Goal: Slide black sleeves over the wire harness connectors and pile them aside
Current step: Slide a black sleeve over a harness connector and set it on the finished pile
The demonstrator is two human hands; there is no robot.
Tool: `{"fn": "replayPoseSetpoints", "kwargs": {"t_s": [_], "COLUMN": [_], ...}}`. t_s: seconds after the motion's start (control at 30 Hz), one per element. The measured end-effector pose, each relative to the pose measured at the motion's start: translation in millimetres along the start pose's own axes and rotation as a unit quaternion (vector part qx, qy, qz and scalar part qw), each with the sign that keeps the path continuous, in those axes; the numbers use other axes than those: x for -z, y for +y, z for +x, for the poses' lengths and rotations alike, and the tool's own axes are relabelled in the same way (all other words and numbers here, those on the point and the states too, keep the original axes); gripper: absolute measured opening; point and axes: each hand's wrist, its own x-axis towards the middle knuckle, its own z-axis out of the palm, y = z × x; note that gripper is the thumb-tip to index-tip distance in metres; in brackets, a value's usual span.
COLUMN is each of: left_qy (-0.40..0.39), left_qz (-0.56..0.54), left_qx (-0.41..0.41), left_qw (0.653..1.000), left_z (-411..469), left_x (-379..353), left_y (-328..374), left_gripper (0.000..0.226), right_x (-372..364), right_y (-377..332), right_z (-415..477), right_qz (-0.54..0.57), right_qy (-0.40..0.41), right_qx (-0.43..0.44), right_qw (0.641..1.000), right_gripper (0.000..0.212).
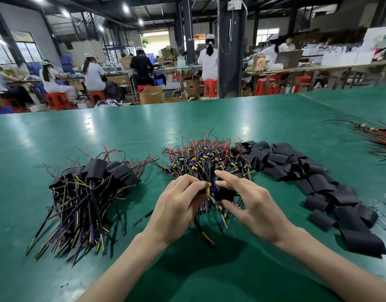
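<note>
We see left hand (179, 205) pinching small blue-and-yellow harness connector (210, 190), right hand (251, 199) gripping flat black tube sleeve (225, 194) — the two touching, between fingertips. Beyond fingers: tangle of bare harnesses (207, 155). Right of fingers, loose sleeve heap (318, 182); left, sleeved pile (96, 188) (green tabletop (144, 131)).

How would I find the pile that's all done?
Start at the big green table. Left of the left hand lies the finished pile. Unlike the middle pile with bare blue and yellow parts, its tops wear black sleeves.
</note>
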Motion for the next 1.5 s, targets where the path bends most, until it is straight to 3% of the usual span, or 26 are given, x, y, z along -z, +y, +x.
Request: {"fn": "replayPoseSetpoints", "kwargs": {"t_s": [0.33, 0.63, 0.77, 1.03, 1.2, 1.4, 1.5], "left_qy": [-0.024, -0.019, -0.021, -0.02, -0.009, -0.049, -0.067], "left_qz": [-0.026, -0.035, -0.032, -0.119, -0.166, -0.258, -0.251], "left_qx": [0.0, -0.025, -0.021, 0.053, 0.095, 0.184, 0.216], "left_qw": [0.999, 0.999, 0.999, 0.991, 0.982, 0.947, 0.941], "left_z": [0, 0, 0, 0, 0, 2, 4], "left_x": [1, 2, 1, -3, -9, -5, -1], "left_y": [-3, -5, -4, 2, 2, -1, -8], "left_gripper": [0.023, 0.023, 0.023, 0.019, 0.015, 0.028, 0.008], "right_x": [0, -1, -1, -3, -5, -6, -7], "right_y": [0, 2, 0, -3, -3, -2, -1], "right_z": [0, 0, 1, -2, -2, -2, -3], "right_qz": [0.044, 0.156, 0.142, 0.057, 0.046, 0.055, 0.048], "right_qy": [0.005, -0.008, 0.011, 0.027, 0.016, 0.021, 0.023], "right_qx": [-0.033, -0.094, -0.08, -0.001, 0.006, -0.011, -0.015], "right_qw": [0.998, 0.983, 0.986, 0.998, 0.999, 0.998, 0.998], "right_gripper": [0.063, 0.059, 0.059, 0.053, 0.048, 0.048, 0.048]}}
